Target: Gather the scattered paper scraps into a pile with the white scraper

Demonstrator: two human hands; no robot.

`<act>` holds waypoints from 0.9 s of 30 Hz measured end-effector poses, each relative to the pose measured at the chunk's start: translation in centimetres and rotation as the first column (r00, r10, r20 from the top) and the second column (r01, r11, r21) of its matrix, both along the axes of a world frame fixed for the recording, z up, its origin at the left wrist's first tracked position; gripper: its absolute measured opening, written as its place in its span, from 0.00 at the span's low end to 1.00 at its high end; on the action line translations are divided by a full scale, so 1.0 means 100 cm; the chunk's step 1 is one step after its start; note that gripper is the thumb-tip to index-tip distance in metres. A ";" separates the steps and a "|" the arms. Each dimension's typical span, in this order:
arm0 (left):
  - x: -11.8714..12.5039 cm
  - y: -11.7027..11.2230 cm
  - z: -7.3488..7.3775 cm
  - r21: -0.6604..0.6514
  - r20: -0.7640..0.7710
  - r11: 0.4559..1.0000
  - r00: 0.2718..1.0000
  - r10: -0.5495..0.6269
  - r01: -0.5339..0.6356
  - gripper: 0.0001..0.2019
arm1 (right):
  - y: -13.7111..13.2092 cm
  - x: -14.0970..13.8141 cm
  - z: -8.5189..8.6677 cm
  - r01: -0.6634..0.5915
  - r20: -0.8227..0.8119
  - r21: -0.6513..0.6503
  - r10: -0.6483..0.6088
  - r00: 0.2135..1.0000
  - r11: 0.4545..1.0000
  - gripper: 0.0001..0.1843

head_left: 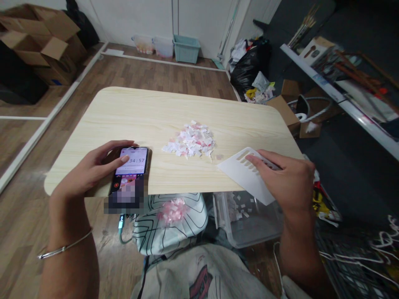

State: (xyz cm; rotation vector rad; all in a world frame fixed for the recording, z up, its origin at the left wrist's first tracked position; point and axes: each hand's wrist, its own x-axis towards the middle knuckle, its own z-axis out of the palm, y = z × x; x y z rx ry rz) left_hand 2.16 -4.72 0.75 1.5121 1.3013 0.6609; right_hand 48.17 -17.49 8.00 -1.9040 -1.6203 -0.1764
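My left hand (93, 168) rests on a smartphone (130, 169) at the near left edge of the light wooden table (131, 112). Its thumb and fingers wrap the phone's top and its lit screen shows a timer. My right hand (288, 180) lies on a white slotted plastic scraper (245, 172) at the table's near right edge, fingers bent over it. Between the hands, a little farther back, sits a pile of small white and pink paper scraps (190, 141).
Below the table's near edge stand a clear plastic bin (249, 220) holding paper bits and a patterned bag (170, 220) with pink scraps. Cardboard boxes (37, 37) stand far left, a teal tub (186, 47) by the wall, black rubbish bags (249, 66) and a cluttered shelf (349, 83) right.
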 end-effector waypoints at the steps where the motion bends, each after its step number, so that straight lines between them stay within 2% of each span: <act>1: 0.000 0.000 0.000 0.002 -0.010 1.000 1.000 -0.002 0.002 0.33 | 0.001 -0.001 0.001 -0.023 0.007 0.005 0.023 1.000 1.000 0.16; 7: 0.002 0.000 0.002 0.017 -0.044 1.000 0.999 -0.011 0.012 0.34 | 0.006 -0.005 0.007 -0.131 0.074 0.067 0.126 0.989 0.989 0.17; 11: 0.001 0.001 0.001 -0.002 -0.007 1.000 1.000 -0.012 0.012 0.33 | 0.006 -0.004 0.010 -0.144 0.104 0.037 0.139 0.985 0.989 0.15; 14: 0.001 0.001 0.001 0.002 -0.006 1.000 1.000 -0.013 0.013 0.33 | 0.005 -0.001 0.007 -0.201 0.144 0.009 0.197 0.970 0.980 0.15; 18: -0.001 0.001 -0.002 0.013 0.005 1.000 1.000 -0.011 0.011 0.32 | 0.001 0.005 0.001 -0.280 0.190 -0.005 0.275 0.942 0.960 0.14; 21: -0.004 0.003 -0.009 0.027 0.016 1.000 1.000 -0.008 0.008 0.32 | 0.000 0.014 0.000 -0.332 0.267 0.058 0.306 0.914 0.941 0.10; 24: -0.007 0.005 -0.016 0.040 0.013 0.999 1.000 0.002 -0.002 0.35 | 0.002 0.024 -0.001 -0.415 0.367 0.126 0.346 0.863 0.901 0.06; 27: -0.009 0.006 -0.019 0.026 0.007 1.000 1.000 -0.011 0.011 0.38 | 0.002 0.029 0.000 -0.449 0.433 0.110 0.364 0.825 0.887 0.03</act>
